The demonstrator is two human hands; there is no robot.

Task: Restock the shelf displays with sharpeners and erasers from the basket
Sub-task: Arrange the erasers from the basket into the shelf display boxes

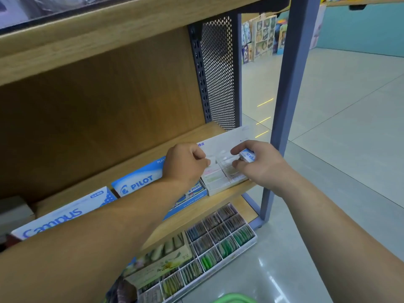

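Note:
A white display box (220, 186) of pale pastel erasers stands at the right end of the middle wooden shelf (216, 201). My right hand (260, 166) hovers over its right side and holds a small blue and white Campus eraser (247, 155) in its fingers. My left hand (185, 164) is over the box's left side, fingers curled and pinching a small white eraser (211, 160). A green basket rim (234, 298) shows at the bottom edge.
Blue Pilot eraser boxes (140, 182) and a Campus box (63, 213) sit to the left on the same shelf. Below, a divided white tray (218, 243) holds coloured items beside a beige box (161, 256). A grey metal post (284, 119) stands right of my hands.

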